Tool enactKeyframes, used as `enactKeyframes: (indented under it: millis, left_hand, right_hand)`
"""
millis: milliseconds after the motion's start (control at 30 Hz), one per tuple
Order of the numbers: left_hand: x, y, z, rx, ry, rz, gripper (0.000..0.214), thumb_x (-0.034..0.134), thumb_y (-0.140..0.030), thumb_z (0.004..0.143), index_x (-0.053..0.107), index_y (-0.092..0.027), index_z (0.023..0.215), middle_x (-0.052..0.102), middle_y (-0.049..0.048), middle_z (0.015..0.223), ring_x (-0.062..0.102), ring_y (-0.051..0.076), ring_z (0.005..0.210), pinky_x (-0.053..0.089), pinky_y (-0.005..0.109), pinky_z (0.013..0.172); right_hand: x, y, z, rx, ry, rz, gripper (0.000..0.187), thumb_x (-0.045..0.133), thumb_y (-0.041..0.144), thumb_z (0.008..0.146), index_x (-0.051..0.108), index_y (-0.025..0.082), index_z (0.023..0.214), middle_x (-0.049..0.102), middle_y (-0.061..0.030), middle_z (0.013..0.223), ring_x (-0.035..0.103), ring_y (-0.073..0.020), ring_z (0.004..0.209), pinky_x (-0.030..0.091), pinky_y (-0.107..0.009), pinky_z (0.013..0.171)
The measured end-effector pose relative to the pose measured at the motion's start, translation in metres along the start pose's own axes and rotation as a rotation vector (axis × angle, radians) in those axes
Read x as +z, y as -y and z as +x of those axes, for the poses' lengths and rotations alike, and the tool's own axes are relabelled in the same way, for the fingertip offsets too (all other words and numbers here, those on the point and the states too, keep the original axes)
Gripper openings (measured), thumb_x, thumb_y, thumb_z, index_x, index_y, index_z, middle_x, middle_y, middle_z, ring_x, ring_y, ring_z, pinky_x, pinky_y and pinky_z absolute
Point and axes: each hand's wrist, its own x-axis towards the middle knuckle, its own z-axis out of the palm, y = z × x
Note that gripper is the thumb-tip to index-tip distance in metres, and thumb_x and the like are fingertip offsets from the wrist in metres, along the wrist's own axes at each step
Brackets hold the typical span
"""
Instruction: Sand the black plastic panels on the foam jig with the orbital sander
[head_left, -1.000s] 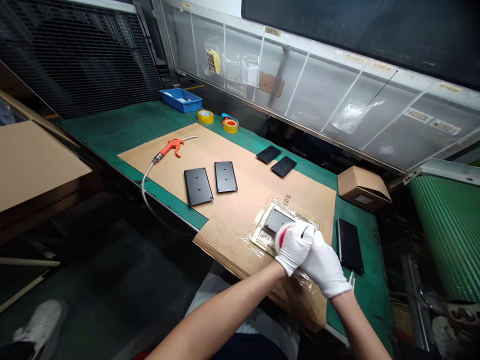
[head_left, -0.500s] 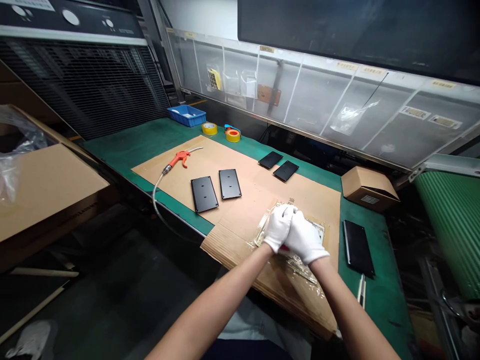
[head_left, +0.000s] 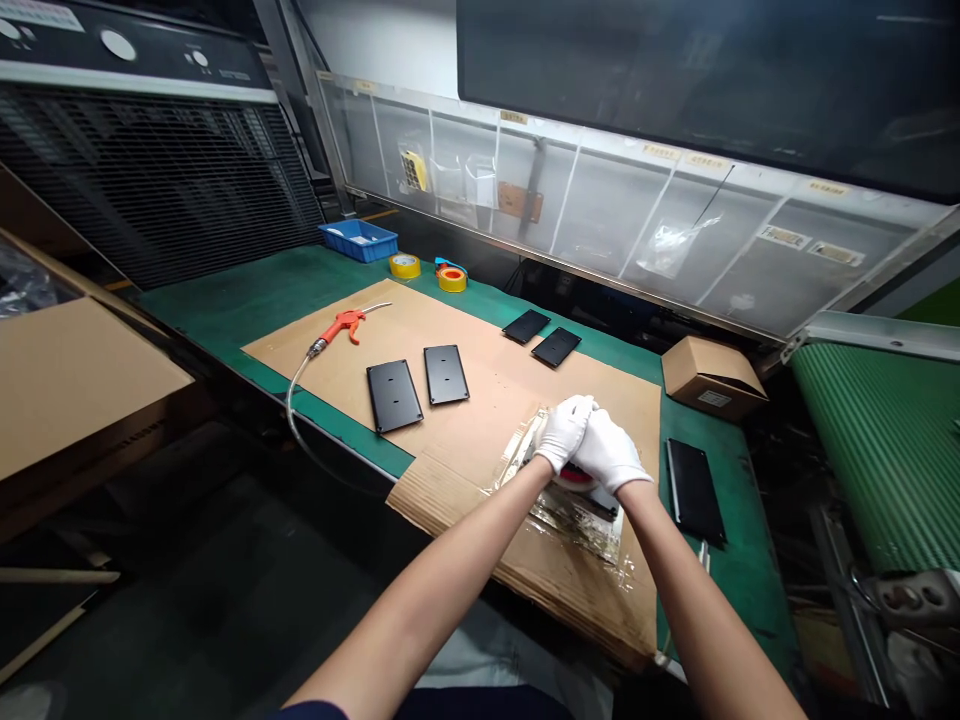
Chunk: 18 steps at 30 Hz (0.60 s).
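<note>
White cotton gloves (head_left: 585, 440) covered both hands. The left hand (head_left: 562, 433) and the right hand (head_left: 611, 455) pressed side by side near the right of a large cardboard sheet (head_left: 480, 400), with the left forearm (head_left: 427, 590) and the right forearm (head_left: 697, 600) rising from the near edge in a narrow V. The fingers (head_left: 579, 405) curled inward and touched at the far side, clenched over a red object (head_left: 577, 477); the palms hid most of it, so I could not tell whether they gripped it. Directly beneath lay a sheet of clear plastic film (head_left: 577, 515), creased and glossy, its long axis running from far-left to near-right. A dark edge showed through it, but the shape beneath was mostly hidden. Just right of the cardboard, a black rectangular plate (head_left: 694, 492) lay on the green tabletop (head_left: 720, 590), its long axis pointing away from the person. Four similar plates lay farther left and far.
</note>
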Motion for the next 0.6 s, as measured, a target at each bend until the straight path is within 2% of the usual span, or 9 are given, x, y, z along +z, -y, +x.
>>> enactKeyframes:
  millis: [100, 200, 267, 300, 367, 467, 533, 600]
  left_hand:
    - [-0.006, 0.002, -0.043, 0.002, -0.054, -0.02, 0.028, 0.045, -0.024, 0.101, 0.071, -0.02, 0.092, 0.078, 0.0082, 0.1, 0.072, 0.021, 0.096, 0.057, 0.037, 0.096]
    - [-0.013, 0.002, -0.091, 0.036, -0.149, -0.034, 0.03, 0.044, -0.03, 0.101, 0.072, -0.021, 0.096, 0.077, 0.008, 0.102, 0.072, 0.022, 0.099, 0.057, 0.038, 0.098]
    - [-0.013, 0.001, -0.103, 0.046, -0.172, -0.044, 0.032, 0.042, -0.031, 0.102, 0.072, -0.021, 0.096, 0.076, 0.0088, 0.101, 0.071, 0.022, 0.099, 0.057, 0.039, 0.097]
    - [-0.011, 0.0, -0.102, 0.034, -0.16, -0.04, 0.031, 0.042, -0.031, 0.102, 0.072, -0.021, 0.096, 0.076, 0.0094, 0.101, 0.071, 0.022, 0.099, 0.057, 0.04, 0.098]
    - [-0.005, -0.002, -0.083, -0.006, -0.101, -0.02, 0.029, 0.045, -0.03, 0.101, 0.071, -0.02, 0.095, 0.077, 0.0102, 0.101, 0.071, 0.024, 0.099, 0.056, 0.043, 0.099]
    - [0.012, -0.007, -0.035, -0.043, 0.002, -0.011, 0.025, 0.049, -0.026, 0.1, 0.069, -0.021, 0.086, 0.078, 0.0094, 0.095, 0.073, 0.025, 0.092, 0.058, 0.043, 0.095]
    - [0.023, -0.01, -0.005, -0.038, 0.041, -0.012, 0.027, 0.05, -0.024, 0.099, 0.066, -0.023, 0.078, 0.077, 0.0075, 0.088, 0.073, 0.023, 0.086, 0.059, 0.039, 0.091]
    - [0.031, -0.013, 0.011, -0.033, 0.052, 0.001, 0.03, 0.049, -0.022, 0.099, 0.064, -0.023, 0.073, 0.077, 0.0065, 0.085, 0.073, 0.021, 0.083, 0.06, 0.036, 0.089]
  right_hand:
    - [0.017, 0.0, -0.032, -0.071, -0.019, -0.049, 0.053, 0.057, 0.03, 0.09, 0.051, 0.011, 0.139, 0.065, -0.0185, 0.119, 0.071, -0.0248, 0.089, 0.053, -0.031, 0.074]
    - [0.038, 0.0, -0.066, -0.202, -0.057, -0.118, 0.05, 0.048, 0.02, 0.094, 0.051, 0.006, 0.142, 0.062, -0.0235, 0.126, 0.068, -0.0273, 0.104, 0.055, -0.032, 0.08]
    - [0.045, -0.002, -0.074, -0.235, -0.059, -0.136, 0.048, 0.042, 0.016, 0.095, 0.053, 0.005, 0.14, 0.061, -0.0245, 0.126, 0.066, -0.0275, 0.11, 0.055, -0.033, 0.084]
    - [0.045, -0.005, -0.073, -0.23, -0.051, -0.13, 0.048, 0.043, 0.016, 0.095, 0.054, 0.005, 0.14, 0.061, -0.0244, 0.126, 0.066, -0.027, 0.109, 0.055, -0.033, 0.083]
    - [0.038, -0.011, -0.059, -0.175, -0.034, -0.091, 0.05, 0.049, 0.021, 0.093, 0.052, 0.007, 0.141, 0.062, -0.0231, 0.127, 0.069, -0.0256, 0.1, 0.054, -0.032, 0.079]
    - [0.018, -0.023, -0.023, -0.039, -0.004, -0.013, 0.054, 0.058, 0.031, 0.089, 0.05, 0.011, 0.139, 0.066, -0.0187, 0.119, 0.071, -0.0249, 0.089, 0.05, -0.03, 0.073]
    - [0.004, -0.031, -0.002, 0.013, 0.001, 0.017, 0.049, 0.058, 0.032, 0.089, 0.053, 0.012, 0.134, 0.068, -0.0169, 0.113, 0.071, -0.026, 0.091, 0.047, -0.03, 0.074]
    - [-0.004, -0.035, 0.007, 0.028, -0.01, 0.024, 0.045, 0.055, 0.031, 0.091, 0.054, 0.011, 0.131, 0.068, -0.0174, 0.112, 0.072, -0.0271, 0.095, 0.045, -0.03, 0.075]
